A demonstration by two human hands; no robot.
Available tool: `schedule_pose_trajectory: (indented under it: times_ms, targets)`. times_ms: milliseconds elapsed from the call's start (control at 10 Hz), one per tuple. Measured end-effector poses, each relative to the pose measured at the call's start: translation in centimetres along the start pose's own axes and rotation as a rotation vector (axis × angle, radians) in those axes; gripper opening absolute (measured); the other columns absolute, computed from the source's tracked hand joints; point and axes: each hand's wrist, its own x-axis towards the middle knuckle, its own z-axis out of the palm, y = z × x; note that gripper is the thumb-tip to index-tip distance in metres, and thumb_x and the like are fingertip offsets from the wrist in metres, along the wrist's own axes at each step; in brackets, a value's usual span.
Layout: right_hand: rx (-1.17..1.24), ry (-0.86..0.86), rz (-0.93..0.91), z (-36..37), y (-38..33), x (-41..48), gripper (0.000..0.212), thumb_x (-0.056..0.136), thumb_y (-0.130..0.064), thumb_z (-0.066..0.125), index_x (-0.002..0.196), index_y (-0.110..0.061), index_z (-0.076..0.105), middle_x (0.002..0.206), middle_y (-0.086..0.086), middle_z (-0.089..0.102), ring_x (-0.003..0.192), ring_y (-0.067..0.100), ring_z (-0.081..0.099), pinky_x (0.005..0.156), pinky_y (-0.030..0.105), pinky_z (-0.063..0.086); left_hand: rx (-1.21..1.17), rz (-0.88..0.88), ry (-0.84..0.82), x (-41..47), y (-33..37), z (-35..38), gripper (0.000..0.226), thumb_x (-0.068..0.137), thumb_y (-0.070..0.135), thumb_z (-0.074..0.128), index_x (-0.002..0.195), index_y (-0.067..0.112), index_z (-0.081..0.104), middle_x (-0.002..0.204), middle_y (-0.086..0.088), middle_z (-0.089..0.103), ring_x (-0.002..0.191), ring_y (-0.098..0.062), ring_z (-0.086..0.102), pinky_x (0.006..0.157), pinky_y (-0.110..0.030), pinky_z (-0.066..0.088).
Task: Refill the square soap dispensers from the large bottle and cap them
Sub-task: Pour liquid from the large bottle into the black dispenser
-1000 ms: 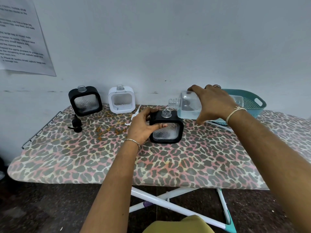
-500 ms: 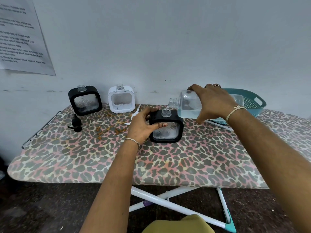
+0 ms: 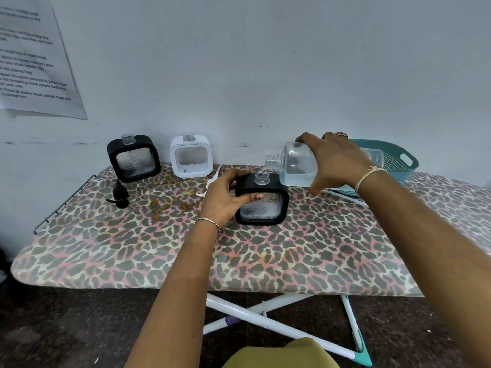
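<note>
A black square dispenser (image 3: pixel 268 205) stands uncapped in the middle of the leopard-print ironing board (image 3: pixel 265 256). My left hand (image 3: pixel 225 199) grips its left side. My right hand (image 3: pixel 336 162) grips the large clear bottle (image 3: pixel 295 168), tipped on its side with its open neck just above the dispenser's mouth; a thin clear stream runs in. Pale liquid lies in the bottle's lower part. At the back left stand a second black dispenser (image 3: pixel 132 158) and a white dispenser (image 3: pixel 190 156), both uncapped.
A black pump cap (image 3: pixel 119 195) lies at the left near the board's wire rack (image 3: pixel 63 203). A white pump cap (image 3: pixel 211 181) lies behind my left hand. A teal basket (image 3: pixel 393 160) sits at the back right. The wall is close behind.
Almost nothing has moved. Both hands hold the same pose, and the bottle stays tipped over the dispenser's mouth.
</note>
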Motion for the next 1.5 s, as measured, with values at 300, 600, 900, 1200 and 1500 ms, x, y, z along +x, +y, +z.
schedule_pose_trajectory:
  times_ms: [300,600,900,1200,1500]
  targets:
    - [-0.012,0.0,0.002,-0.06,-0.02,-0.07,0.104,0.054,-0.038,0.088,0.14,-0.031,0.029,0.119,0.013,0.051,0.113,0.033,0.048,0.089,0.038,0.043,0.001,-0.003,-0.001,-0.03,0.12,-0.01,0.057,0.061,0.028,0.087,0.111,0.027,0.06,0.113,0.011,0.064,0.112,-0.007,0.058,0.102,-0.028,0.044]
    - [-0.016,0.005,0.003,-0.01,-0.08,-0.11,0.104,0.055,-0.038,0.088,0.14,-0.031,0.03,0.119,0.013,0.051,0.113,0.033,0.048,0.088,0.038,0.043,-0.001,-0.008,-0.006,-0.04,0.13,0.01,0.058,0.061,0.027,0.087,0.112,0.025,0.06,0.112,0.012,0.064,0.111,-0.006,0.057,0.101,-0.024,0.044]
    - [-0.008,0.005,0.002,-0.09,-0.13,-0.21,0.104,0.054,-0.037,0.088,0.14,-0.031,0.03,0.118,0.013,0.051,0.113,0.033,0.048,0.088,0.037,0.043,-0.007,-0.001,-0.008,-0.15,0.33,-0.06,0.058,0.061,0.027,0.087,0.111,0.027,0.059,0.111,0.015,0.063,0.108,-0.003,0.057,0.097,-0.02,0.044]
    - [-0.003,-0.002,0.011,-0.09,-0.22,-0.22,0.104,0.055,-0.037,0.088,0.141,-0.031,0.03,0.121,0.014,0.051,0.115,0.033,0.047,0.09,0.038,0.043,-0.011,-0.001,-0.021,-0.23,0.43,-0.18,0.057,0.062,0.026,0.086,0.111,0.029,0.058,0.109,0.018,0.061,0.107,0.0,0.056,0.095,-0.016,0.043]
    - [-0.004,-0.003,0.013,-0.07,-0.16,-0.26,0.104,0.055,-0.037,0.088,0.14,-0.031,0.03,0.121,0.013,0.05,0.115,0.032,0.047,0.091,0.038,0.042,-0.051,-0.005,-0.039,-0.36,0.12,-0.38,0.058,0.066,0.025,0.084,0.118,0.028,0.059,0.117,0.009,0.063,0.116,-0.009,0.056,0.103,-0.029,0.045]
